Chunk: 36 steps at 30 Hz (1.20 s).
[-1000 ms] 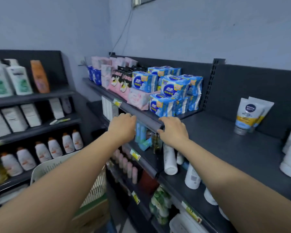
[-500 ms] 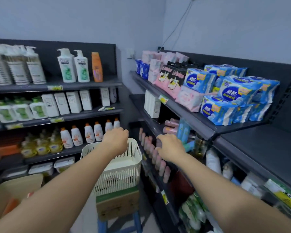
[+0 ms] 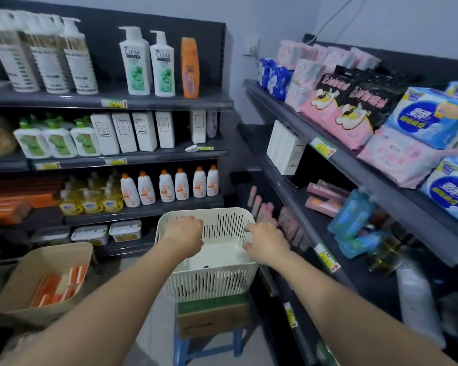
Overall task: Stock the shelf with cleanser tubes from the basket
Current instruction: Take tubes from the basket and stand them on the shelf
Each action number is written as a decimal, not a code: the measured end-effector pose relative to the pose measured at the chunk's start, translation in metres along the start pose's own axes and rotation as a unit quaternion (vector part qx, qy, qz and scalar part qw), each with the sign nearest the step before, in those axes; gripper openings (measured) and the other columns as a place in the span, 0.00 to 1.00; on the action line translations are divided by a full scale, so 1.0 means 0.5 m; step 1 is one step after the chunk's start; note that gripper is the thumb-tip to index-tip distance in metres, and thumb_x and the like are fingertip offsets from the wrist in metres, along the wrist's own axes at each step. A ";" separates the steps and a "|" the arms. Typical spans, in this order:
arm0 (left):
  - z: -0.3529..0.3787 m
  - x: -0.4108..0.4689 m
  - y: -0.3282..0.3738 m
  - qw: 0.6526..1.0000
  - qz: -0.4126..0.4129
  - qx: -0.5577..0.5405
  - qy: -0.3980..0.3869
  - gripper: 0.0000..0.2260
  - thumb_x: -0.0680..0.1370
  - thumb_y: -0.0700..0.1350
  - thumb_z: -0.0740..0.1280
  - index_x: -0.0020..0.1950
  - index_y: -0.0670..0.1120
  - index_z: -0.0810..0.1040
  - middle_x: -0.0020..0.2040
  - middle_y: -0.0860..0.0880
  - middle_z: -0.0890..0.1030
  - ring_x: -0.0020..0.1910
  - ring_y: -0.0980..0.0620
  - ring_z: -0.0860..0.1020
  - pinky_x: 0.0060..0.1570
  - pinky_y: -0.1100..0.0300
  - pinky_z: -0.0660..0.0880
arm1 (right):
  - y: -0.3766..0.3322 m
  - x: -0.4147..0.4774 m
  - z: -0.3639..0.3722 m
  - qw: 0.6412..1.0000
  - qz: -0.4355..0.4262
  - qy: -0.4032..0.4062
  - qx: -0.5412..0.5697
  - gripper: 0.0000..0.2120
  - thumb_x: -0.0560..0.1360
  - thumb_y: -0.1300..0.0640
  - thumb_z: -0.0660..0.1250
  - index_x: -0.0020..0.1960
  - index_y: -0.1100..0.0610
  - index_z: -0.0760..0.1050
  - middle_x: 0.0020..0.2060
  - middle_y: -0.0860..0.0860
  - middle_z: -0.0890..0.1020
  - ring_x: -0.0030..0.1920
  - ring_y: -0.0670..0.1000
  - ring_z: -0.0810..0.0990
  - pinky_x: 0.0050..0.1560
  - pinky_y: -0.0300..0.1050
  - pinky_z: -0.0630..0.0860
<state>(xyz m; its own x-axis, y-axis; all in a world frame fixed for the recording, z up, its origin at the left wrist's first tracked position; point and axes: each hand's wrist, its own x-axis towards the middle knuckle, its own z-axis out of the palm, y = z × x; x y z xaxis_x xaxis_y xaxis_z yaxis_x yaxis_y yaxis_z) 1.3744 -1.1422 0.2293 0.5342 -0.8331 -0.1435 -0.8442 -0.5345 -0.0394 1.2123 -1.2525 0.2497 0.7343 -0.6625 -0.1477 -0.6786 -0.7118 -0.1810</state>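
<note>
A white slotted basket (image 3: 212, 283) stands on a cardboard box (image 3: 212, 315) atop a blue stool (image 3: 180, 347). Its white floor shows only a small dark speck; I see no tubes inside. My left hand (image 3: 183, 233) hovers over the basket's left side, fingers curled downward with nothing visible in them. My right hand (image 3: 266, 241) is over the right rim, fingers spread toward the inside, holding nothing. A row of pink cleanser tubes (image 3: 265, 208) stands on the low right shelf (image 3: 325, 249) just behind my right hand.
More pink tubes (image 3: 325, 199) lie beside blue pouches (image 3: 352, 217) on the right shelf. Packs of pads (image 3: 423, 120) fill the shelf above. Bottles (image 3: 167, 186) line the left shelves. An open carton of orange packs (image 3: 50, 283) sits on the floor at left.
My view has swung left and down from the top right shelf to the basket. Both hands have dropped from the shelf edge to hover over the basket.
</note>
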 end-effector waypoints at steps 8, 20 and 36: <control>0.097 0.092 -0.078 0.997 -0.020 -0.028 -0.070 0.14 0.77 0.48 0.65 0.61 0.45 0.73 0.58 0.45 0.76 0.58 0.45 0.75 0.51 0.51 0.74 | -0.038 0.135 0.081 0.998 -0.005 -0.055 0.024 0.20 0.76 0.48 0.65 0.67 0.51 0.72 0.63 0.52 0.77 0.65 0.56 0.72 0.63 0.50 0.71; 0.245 0.255 -0.085 0.979 -0.060 -0.049 -0.189 0.14 0.77 0.48 0.64 0.61 0.45 0.73 0.58 0.45 0.77 0.56 0.45 0.77 0.54 0.51 0.76 | 0.048 0.344 0.223 0.980 -0.015 -0.197 0.028 0.19 0.76 0.50 0.65 0.66 0.51 0.74 0.64 0.52 0.76 0.65 0.55 0.71 0.64 0.49 0.70; 0.518 0.368 -0.061 0.924 -0.094 -0.103 -0.356 0.18 0.77 0.52 0.65 0.64 0.46 0.74 0.61 0.45 0.76 0.60 0.45 0.76 0.57 0.50 0.75 | 0.152 0.476 0.489 0.923 -0.017 -0.384 0.002 0.17 0.74 0.52 0.68 0.62 0.55 0.75 0.58 0.55 0.79 0.58 0.56 0.76 0.53 0.45 0.74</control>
<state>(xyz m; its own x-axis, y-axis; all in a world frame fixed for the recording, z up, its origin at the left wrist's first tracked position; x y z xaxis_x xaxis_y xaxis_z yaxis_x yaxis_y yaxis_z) 1.4871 -1.2425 -0.0521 0.4446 -0.4578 -0.7699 -0.6744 -0.7368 0.0487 1.3391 -1.4072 -0.0367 0.5510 -0.2778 -0.7869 -0.6556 -0.7275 -0.2022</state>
